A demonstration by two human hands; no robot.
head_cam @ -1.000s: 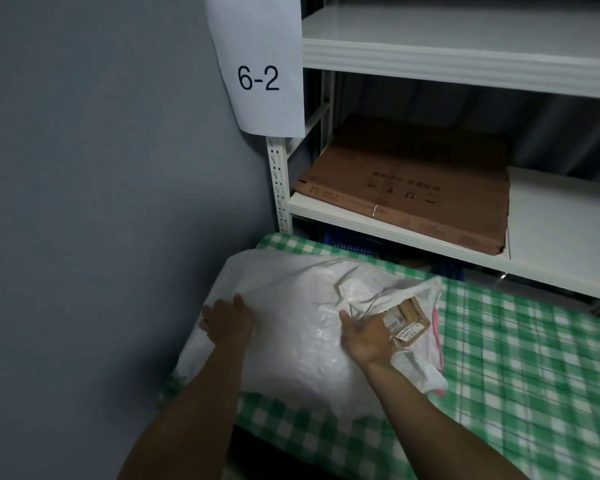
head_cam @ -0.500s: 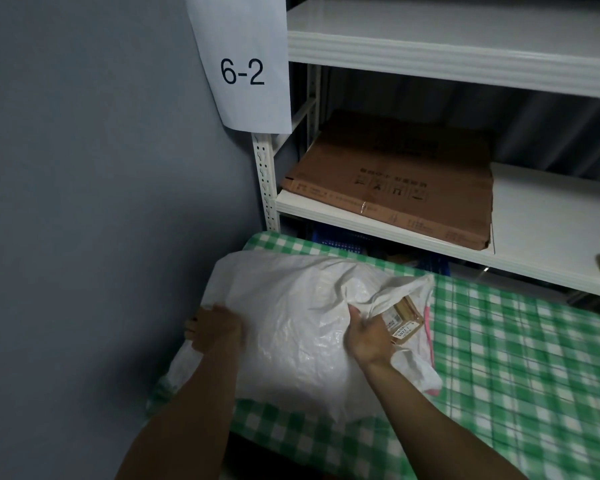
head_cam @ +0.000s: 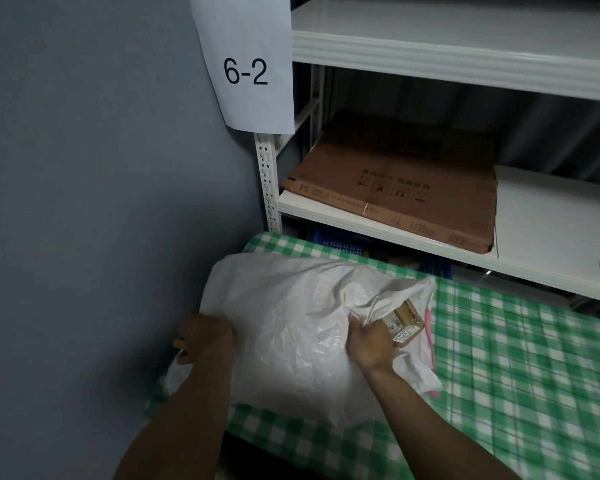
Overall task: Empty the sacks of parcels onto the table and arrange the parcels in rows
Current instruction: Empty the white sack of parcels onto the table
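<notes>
The right hand (head_cam: 371, 344) has its grip closed on the bunched mouth of the white woven plastic sack (head_cam: 291, 327), fingers curled into the gathered fabric right beside a brown cardboard parcel with a printed label (head_cam: 404, 322) that peeks out of the opening. The left hand (head_cam: 201, 336) pinches the sack's opposite, closed end, where the fabric hangs over the near left corner of the table with the green-and-white checked cloth (head_cam: 520, 368). The sack lies on its side across that corner, bulging and apparently full, with a thin pink strip (head_cam: 430, 336) showing along its mouth edge.

From where I stand, this looks like the emptying step just starting: nothing has spilled out yet and no parcels sit in rows. The next move probably calls for raising the closed end with the left hand while the right opens the mouth toward the bare cloth to the right, so the parcels slide onto the table rather than off its near edge.

Behind, a white metal shelf unit (head_cam: 378, 230) carries a flattened brown cardboard box (head_cam: 413, 188), and a paper sheet marked 6-2 (head_cam: 246, 67) hangs against the grey wall (head_cam: 94, 168).
</notes>
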